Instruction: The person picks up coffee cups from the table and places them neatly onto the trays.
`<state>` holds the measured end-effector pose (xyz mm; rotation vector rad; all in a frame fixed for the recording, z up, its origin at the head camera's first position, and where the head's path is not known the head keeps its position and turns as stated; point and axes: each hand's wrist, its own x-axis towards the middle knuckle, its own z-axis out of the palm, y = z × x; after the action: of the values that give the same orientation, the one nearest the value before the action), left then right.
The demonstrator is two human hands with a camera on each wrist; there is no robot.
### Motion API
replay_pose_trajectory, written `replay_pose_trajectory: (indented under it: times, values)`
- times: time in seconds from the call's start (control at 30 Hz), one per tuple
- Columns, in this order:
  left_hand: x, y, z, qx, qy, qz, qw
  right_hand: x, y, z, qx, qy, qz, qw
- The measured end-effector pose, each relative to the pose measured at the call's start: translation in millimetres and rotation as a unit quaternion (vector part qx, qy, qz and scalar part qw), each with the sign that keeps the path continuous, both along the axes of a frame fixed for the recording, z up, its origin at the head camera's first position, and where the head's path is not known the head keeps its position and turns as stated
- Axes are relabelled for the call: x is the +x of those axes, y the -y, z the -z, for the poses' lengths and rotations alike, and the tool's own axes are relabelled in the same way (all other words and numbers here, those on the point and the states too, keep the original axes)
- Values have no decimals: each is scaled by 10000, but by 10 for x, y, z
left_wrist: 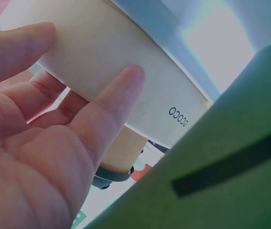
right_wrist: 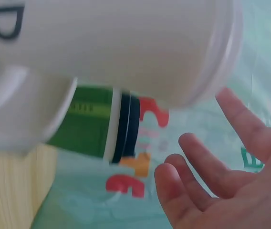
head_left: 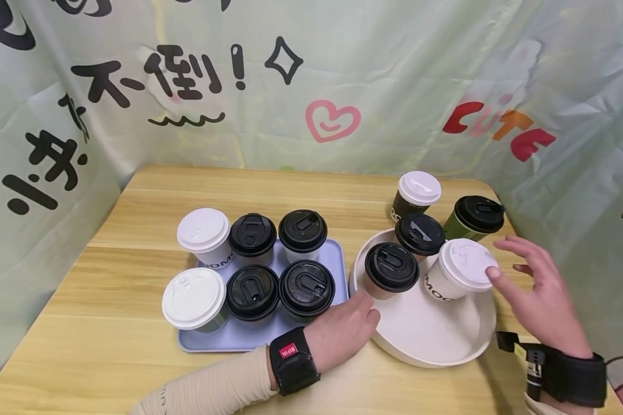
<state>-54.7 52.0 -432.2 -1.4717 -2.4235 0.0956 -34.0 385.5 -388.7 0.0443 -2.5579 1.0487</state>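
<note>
A round cream tray point(head_left: 420, 346) holds a white-lidded white cup point(head_left: 462, 268) and two black-lidded brown cups point(head_left: 391, 268), all upright. My left hand point(head_left: 340, 328) is at the tray's left side, its fingertips touching the outer wall in the left wrist view, above the printed "ecoco". My right hand point(head_left: 542, 294) is spread beside the white cup, thumb tip at the lid's edge; whether it touches cannot be told. In the right wrist view the fingers point(right_wrist: 212, 167) are apart, holding nothing. Behind the tray stand a green black-lidded cup point(head_left: 464, 227) and a dark white-lidded cup point(head_left: 412, 202).
Left of the round tray lies a blue rectangular tray point(head_left: 337, 271) with several lidded cups in two rows, such as a white-lidded green cup point(head_left: 215, 320) at front left. My left forearm crosses its front. A printed curtain point(head_left: 384, 69) surrounds the wooden table point(head_left: 109, 288).
</note>
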Motion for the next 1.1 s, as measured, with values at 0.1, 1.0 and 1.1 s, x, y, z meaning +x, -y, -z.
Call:
replay_pose_trajectory:
  times: [0.1, 1.0, 1.1]
  values:
    - [4, 0, 5, 26, 46, 1, 10000, 3, -136, -16, -44, 97, 290, 9995]
    - [-12, 2, 24, 118, -21, -3, 9999, -946, -594, 45, 1152, 1603, 108, 9803]
    - [-14, 10, 25, 109, -53, -12, 9999, -999, -579, 60, 1152, 1518, 8, 9817]
